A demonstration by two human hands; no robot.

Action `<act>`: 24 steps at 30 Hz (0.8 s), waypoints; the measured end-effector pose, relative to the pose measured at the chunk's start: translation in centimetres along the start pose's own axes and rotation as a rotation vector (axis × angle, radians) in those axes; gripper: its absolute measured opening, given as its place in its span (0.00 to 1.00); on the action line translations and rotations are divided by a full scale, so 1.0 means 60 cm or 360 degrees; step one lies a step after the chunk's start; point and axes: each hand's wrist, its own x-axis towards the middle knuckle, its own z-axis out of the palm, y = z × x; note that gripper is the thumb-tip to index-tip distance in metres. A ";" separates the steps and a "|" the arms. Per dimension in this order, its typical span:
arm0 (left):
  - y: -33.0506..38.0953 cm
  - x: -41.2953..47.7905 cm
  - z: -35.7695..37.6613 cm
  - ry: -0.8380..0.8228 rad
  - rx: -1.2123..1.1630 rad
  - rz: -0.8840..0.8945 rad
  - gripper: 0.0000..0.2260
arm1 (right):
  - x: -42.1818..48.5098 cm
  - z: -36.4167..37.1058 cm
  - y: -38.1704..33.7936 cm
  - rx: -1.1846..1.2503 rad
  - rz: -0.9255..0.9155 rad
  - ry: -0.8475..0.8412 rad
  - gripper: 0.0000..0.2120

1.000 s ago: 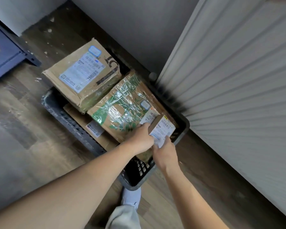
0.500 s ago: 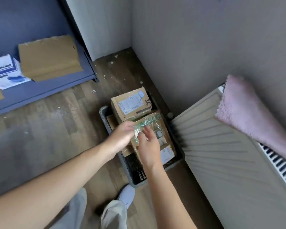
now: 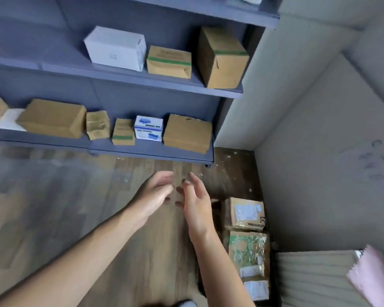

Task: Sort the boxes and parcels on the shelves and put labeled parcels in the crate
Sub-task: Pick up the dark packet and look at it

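Hands free between picks.
Left hand (image 3: 155, 193) and right hand (image 3: 197, 202), fingers loosely spread and holding nothing, hover below the lower shelf (image 3: 142, 150); labelled parcels (image 3: 246, 214) sit in the crate (image 3: 272, 284) right of it. Next, probably: pick a box (image 3: 186, 134) there.

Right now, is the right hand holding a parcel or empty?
Empty. The right hand is above the floor, fingers spread, nothing in them; the left hand beside it holds nothing either.
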 end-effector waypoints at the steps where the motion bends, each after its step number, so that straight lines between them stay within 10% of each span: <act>1: 0.011 -0.013 -0.058 0.0060 -0.0030 0.0031 0.15 | -0.008 0.049 -0.017 -0.0018 -0.0031 -0.0051 0.16; 13: 0.033 -0.236 -0.785 0.0755 -0.0393 0.0389 0.11 | -0.224 0.738 -0.130 -0.0138 -0.0356 -0.0725 0.15; 24: 0.058 -0.291 -1.158 0.1081 -0.0531 0.0459 0.10 | -0.255 1.115 -0.217 -0.0084 -0.0450 -0.1061 0.16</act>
